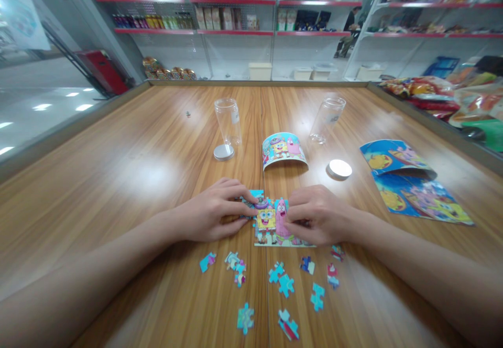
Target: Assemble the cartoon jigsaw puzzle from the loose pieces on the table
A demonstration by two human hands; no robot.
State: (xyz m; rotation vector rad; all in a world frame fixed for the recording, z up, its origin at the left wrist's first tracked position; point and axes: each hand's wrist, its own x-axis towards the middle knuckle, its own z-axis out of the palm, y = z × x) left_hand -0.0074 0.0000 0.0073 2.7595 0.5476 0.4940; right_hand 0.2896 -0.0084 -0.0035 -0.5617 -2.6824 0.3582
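A partly joined cartoon jigsaw (pixel 271 225) lies on the wooden table (pixel 129 170) in front of me. My left hand (pixel 214 211) rests on its left edge, fingers curled and pinching at pieces along the top. My right hand (pixel 314 214) lies on its right side, fingers bent and pressed on the joined pieces. Several loose pieces (pixel 283 285) are scattered nearer to me, below the jigsaw.
A curved picture card (pixel 283 149) stands behind the jigsaw. Two clear jars (pixel 228 120) (pixel 327 119) stand farther back, each with a round lid (pixel 223 152) (pixel 340 168) beside it. Printed sheets (pixel 408 180) lie at right. Snack bags (pixel 451 96) and shelves (pixel 236 18) line the edges.
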